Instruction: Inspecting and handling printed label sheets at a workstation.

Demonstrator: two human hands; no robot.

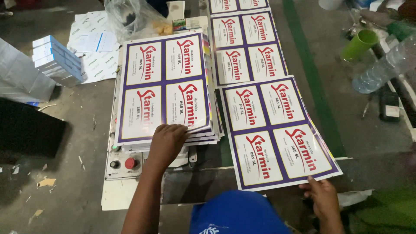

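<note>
My left hand (167,141) presses flat, grasping nothing, on the stack of purple-bordered white label sheets (167,84); at three o'clock, my right hand (321,197) pinches one loose sheet (277,130), needing alignment next.

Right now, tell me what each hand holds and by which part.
Right hand pinches the loose printed sheet at its near edge. Left hand rests on the stack of sheets, near corner.

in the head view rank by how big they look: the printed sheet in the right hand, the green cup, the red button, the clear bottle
1. printed sheet
2. clear bottle
3. green cup
4. red button
The bottle and cup lie farther from the camera, so their true sizes stay unsure.
</note>
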